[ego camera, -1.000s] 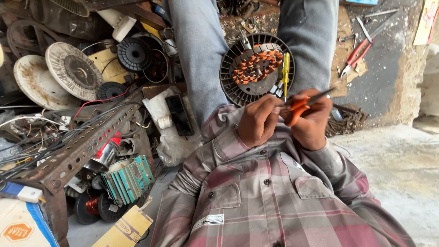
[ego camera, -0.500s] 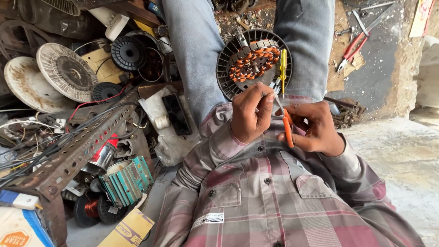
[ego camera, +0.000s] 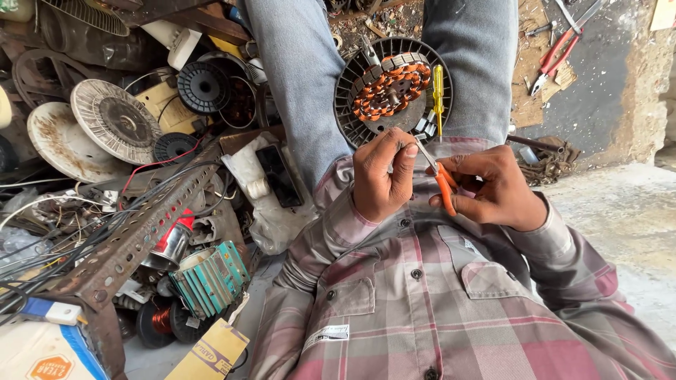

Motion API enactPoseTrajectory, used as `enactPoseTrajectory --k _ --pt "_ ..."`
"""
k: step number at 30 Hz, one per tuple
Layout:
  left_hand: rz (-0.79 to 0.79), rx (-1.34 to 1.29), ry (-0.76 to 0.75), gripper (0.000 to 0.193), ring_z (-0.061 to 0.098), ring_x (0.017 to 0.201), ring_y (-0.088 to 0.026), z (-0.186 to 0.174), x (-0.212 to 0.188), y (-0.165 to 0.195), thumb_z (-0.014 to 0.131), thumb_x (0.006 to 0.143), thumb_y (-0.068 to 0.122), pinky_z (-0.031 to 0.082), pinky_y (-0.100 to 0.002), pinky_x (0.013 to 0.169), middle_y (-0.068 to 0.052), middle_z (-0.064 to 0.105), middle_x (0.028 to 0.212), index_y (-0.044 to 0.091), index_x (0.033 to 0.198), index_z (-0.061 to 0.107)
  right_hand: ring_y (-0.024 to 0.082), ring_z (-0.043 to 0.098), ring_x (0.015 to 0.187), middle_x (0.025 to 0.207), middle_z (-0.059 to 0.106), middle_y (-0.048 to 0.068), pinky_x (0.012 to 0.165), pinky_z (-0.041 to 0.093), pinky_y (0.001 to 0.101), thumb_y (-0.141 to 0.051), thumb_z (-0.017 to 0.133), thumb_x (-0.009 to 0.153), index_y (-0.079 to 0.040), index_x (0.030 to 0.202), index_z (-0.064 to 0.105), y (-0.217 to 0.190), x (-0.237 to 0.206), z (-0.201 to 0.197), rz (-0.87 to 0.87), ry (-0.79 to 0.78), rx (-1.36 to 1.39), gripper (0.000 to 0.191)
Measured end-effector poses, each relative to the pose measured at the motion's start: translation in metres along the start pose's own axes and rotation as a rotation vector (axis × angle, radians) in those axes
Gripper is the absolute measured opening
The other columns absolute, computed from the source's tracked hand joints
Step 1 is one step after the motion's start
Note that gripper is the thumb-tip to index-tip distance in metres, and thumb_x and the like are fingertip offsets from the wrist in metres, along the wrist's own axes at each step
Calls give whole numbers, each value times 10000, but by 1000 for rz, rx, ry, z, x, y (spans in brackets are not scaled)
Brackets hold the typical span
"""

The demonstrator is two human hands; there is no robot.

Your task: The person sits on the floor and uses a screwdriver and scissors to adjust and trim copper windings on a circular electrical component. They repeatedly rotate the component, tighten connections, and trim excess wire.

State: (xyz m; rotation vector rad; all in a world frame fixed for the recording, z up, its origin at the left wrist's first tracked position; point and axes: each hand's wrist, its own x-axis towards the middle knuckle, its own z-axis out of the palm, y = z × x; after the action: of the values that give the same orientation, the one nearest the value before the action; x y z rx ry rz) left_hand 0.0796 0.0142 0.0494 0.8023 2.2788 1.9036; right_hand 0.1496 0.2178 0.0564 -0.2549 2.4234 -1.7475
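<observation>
Both hands (ego camera: 451, 186) rose slightly, orange-handled cutters (ego camera: 440, 179) between them.

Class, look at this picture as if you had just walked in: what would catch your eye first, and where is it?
First, the two hands at the centre: the left hand pinches something small, too small to tell, while the right hand grips orange-handled scissors. Just above them, between the knees, lies a round motor stator with copper windings, a yellow screwdriver beside it. To the left rises a heap of scrap, with a pale round fan cover on it.
</observation>
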Motion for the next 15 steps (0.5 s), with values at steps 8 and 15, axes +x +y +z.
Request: enactPoseTrajectory --k 8,15 --pt "-32 7 17 177 588 671 -219 6 -3 2 516 1104 106 450 -338 624 -105 584 809 -5 975 567 55 530 562 661 644 33 516 444 241 -164 874 726 58 1022 729 -4 -1 5 39 17 55 398" --pt "-61 -38 0 208 614 697 -195 6 -2 2 514 1123 142 468 -325 636 -104 617 842 -4 985 565 58 492 562 642 608 34 514 415 234 -159 875 733 48 998 726 -1 -2 7 62 32 64 368"
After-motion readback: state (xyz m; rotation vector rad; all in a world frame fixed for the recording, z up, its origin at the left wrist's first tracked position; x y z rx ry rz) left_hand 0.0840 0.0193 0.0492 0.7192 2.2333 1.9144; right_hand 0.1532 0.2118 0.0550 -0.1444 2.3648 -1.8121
